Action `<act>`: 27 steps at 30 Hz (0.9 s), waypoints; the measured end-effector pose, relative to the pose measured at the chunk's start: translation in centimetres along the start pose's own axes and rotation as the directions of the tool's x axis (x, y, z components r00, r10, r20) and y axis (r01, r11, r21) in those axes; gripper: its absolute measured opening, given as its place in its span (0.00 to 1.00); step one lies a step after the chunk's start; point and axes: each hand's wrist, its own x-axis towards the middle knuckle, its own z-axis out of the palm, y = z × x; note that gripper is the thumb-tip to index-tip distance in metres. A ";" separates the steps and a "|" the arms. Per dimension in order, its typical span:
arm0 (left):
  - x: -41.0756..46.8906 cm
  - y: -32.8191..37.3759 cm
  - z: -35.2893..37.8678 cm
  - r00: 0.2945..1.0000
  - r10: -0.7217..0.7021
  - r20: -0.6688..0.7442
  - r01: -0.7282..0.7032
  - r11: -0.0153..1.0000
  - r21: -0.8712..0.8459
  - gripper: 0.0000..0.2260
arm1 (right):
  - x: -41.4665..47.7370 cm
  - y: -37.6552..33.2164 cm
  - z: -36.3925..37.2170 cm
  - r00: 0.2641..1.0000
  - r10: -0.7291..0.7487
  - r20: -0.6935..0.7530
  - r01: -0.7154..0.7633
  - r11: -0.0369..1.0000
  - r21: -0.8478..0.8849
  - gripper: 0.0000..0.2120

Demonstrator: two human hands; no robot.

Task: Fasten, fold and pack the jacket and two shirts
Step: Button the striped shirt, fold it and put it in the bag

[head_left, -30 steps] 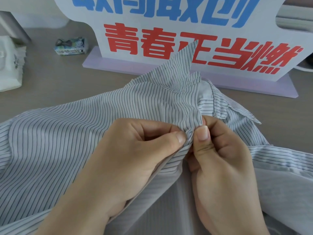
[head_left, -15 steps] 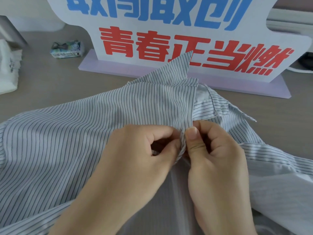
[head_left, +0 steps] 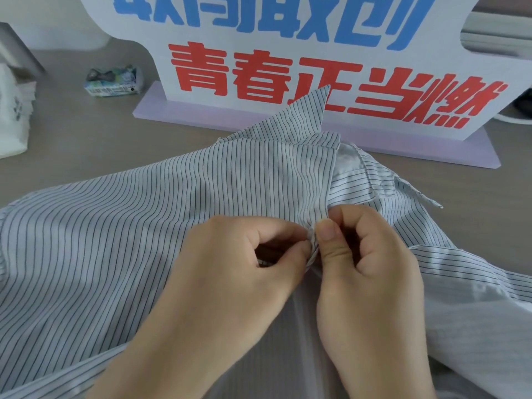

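The fingers (head_left: 326, 234) of both hands are curled tight and pinch the front edge of the striped shirt (head_left: 115, 226) between thumb and forefinger, with the thumb tips almost touching each other. The left hand (head_left: 236, 272) grips the fold of cloth from the left, its thumb pressed against the edge. The right hand (head_left: 368, 272) grips the same spot from the right, thumbnail up. Whether a button or a hole lies between the fingertips cannot be told, as cloth and thumbs hide it.

The shirt, white with thin dark stripes, lies spread across the grey worktop (head_left: 86, 133) and fills the near part of the view from the left edge to the right. Its left front panel is drawn up toward the hands. Below the hands the fronts part and the paler inside of the cloth shows. One point of the collar (head_left: 311, 116) sticks up in front of the sign, and the other lies flat out to the right.

Behind the shirt stands a white sign (head_left: 288, 38) with blue characters above red ones, on a lilac base (head_left: 172, 110) that rests on the worktop. At the far left edge lies a white bag (head_left: 11, 116) with a faint print. Between the bag and the base sits a small crumpled packet (head_left: 115, 82), well apart from the shirt.
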 end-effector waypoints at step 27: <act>0.1 0.5 -1.3 0.990 -0.140 -0.008 0.140 0.988 0.059 0.12 | -0.1 -0.9 -0.1 0.994 0.100 -0.034 -0.080 0.923 0.376 0.04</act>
